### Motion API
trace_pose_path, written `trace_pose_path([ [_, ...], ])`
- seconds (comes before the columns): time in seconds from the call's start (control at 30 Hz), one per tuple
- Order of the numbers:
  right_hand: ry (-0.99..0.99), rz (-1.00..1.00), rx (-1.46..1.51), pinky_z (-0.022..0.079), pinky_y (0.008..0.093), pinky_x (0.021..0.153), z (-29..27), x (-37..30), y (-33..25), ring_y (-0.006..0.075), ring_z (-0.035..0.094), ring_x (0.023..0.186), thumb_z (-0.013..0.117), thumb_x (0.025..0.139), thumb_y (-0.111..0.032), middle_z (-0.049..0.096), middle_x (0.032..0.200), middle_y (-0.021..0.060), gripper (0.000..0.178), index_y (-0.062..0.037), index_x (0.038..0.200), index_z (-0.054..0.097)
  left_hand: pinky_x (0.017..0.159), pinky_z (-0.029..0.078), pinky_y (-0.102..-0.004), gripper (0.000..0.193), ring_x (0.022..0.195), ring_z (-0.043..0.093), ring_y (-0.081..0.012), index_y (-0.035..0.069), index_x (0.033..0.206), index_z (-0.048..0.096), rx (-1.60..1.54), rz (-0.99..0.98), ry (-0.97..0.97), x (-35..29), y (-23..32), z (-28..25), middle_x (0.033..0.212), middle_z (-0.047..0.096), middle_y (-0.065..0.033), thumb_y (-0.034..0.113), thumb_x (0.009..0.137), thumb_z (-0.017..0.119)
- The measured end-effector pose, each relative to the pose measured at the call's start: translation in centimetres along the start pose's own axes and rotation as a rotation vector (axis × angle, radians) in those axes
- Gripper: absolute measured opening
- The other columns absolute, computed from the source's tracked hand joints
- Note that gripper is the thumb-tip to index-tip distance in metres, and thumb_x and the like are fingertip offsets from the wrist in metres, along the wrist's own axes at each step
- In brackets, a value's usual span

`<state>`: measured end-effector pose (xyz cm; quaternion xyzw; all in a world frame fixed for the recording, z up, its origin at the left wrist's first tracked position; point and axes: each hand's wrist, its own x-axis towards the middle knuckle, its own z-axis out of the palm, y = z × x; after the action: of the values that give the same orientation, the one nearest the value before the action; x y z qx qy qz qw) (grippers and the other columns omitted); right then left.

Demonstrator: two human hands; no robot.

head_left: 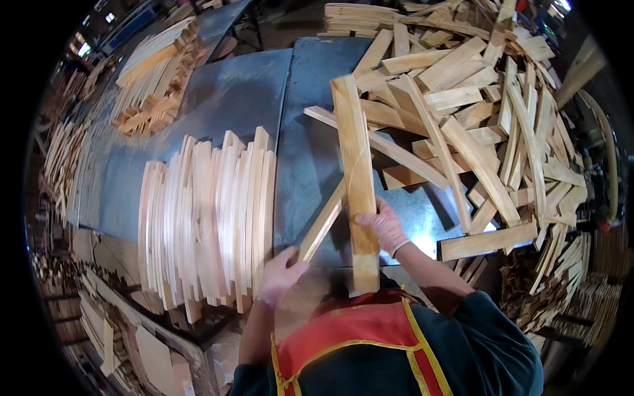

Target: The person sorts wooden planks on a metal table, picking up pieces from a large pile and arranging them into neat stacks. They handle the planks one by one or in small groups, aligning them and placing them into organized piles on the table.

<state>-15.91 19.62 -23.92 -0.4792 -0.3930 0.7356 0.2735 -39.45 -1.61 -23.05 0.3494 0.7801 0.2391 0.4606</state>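
My right hand [381, 226], in a pale thin glove, grips a long, wide wooden board [354, 158] near its lower part. The board is raised over the metal table, its near end close to my apron. In my left hand [282, 272], also pale-gloved, is the near end of a narrower wooden slat [321, 223]. That slat slants up to the right, and its far end is hidden behind the board. Just left of my left hand lies a row of slats [211, 218] packed side by side. Behind the board a loose strip [389, 153] lies at an angle.
A large jumbled heap of wooden pieces [456, 99] covers the table's right side. At the back left stands a neat stack of slats [155, 79]. The blue-grey metal table [238, 86] has a seam down its middle. More wood [356, 18] is stacked beyond its far edge.
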Motion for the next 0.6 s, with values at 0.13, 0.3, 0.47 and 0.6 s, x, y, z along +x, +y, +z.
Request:
trace_pose_path([
  [0.13,0.084,-0.03,0.03,0.056,0.0386,0.09,3.7,-1.6,4.2,0.0258,0.069,0.098,0.077,0.082,-0.01,0.072,0.111,0.0134,0.057,-0.0008,0.135,0.057,0.092,0.056,-0.0318,0.065,0.105,0.069,-0.0207,-0.007,0.138,0.059,-0.73,-0.299,-0.363,-2.2,-8.4,-1.7,0.115,0.071,-0.0146,0.037,0.093,0.074],
  [0.3,-0.045,-0.075,-0.616,0.055,0.0424,0.094,10.6,-3.1,7.7,0.0389,0.071,0.102,0.074,0.083,-0.028,0.071,0.111,0.0248,0.062,-0.0047,0.135,0.053,0.093,0.056,-0.0355,0.077,0.105,0.069,-0.0239,-0.003,0.152,0.045,-0.572,-0.042,0.01,-4.4,-3.5,-1.0,0.117,0.07,-0.0144,0.036,0.093,0.074],
  [0.47,-0.691,-0.261,-0.703,0.054,0.0417,0.097,8.9,1.9,11.1,0.0407,0.068,0.107,0.072,0.085,-0.024,0.071,0.117,0.0225,0.047,-0.0038,0.126,0.061,0.113,0.043,-0.0479,0.099,0.136,0.053,-0.0355,0.009,0.165,0.027,0.874,-0.075,0.263,-0.9,5.3,1.5,0.155,0.048,-0.0201,0.043,0.085,0.076],
  [0.6,0.136,-0.831,-0.845,0.054,0.0457,0.099,-0.9,2.9,-1.3,0.0408,0.067,0.108,0.071,0.081,-0.02,0.07,0.119,0.0204,0.053,-0.0027,0.131,0.062,0.122,0.032,-0.0491,0.1,0.149,0.038,-0.0385,0.012,0.165,0.028,1.04,-0.124,0.467,-1.9,2.4,1.5,0.165,0.037,-0.0185,0.044,0.083,0.075],
])
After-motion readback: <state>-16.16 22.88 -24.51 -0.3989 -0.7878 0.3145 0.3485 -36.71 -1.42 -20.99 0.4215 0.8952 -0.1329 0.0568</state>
